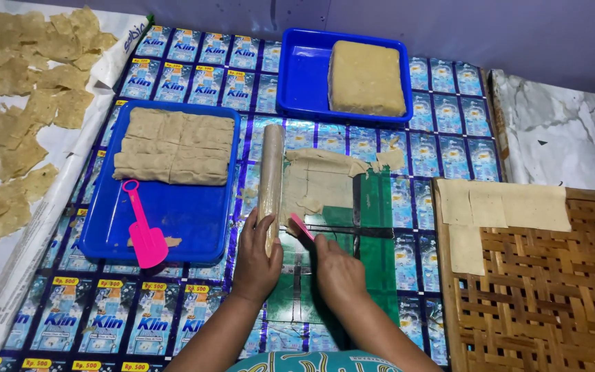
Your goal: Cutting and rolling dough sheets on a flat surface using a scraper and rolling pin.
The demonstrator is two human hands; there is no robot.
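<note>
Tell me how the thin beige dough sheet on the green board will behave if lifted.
The thin beige dough sheet probably flops and sags: its edge already folds over. It likely tears easily, given the ragged scraps nearby. It may cling to the green board, lying flat against it.

Trays, dough and a woven mat around the work spot

A blue tray [105, 238] at middle left holds a slab of cut dough squares [175, 146] and a pink plastic scoop [143, 234]. A second blue tray [304, 76] at the top middle holds a thick tan dough block [366, 77]. Thin dry dough pieces [15, 110] lie spread on white paper in the upper left. At lower right a woven bamboo mat [552, 296] carries flat pale dough sheets [500, 207]. A shiny sheet of blue printed packets [70, 324] covers the tabletop.
</note>
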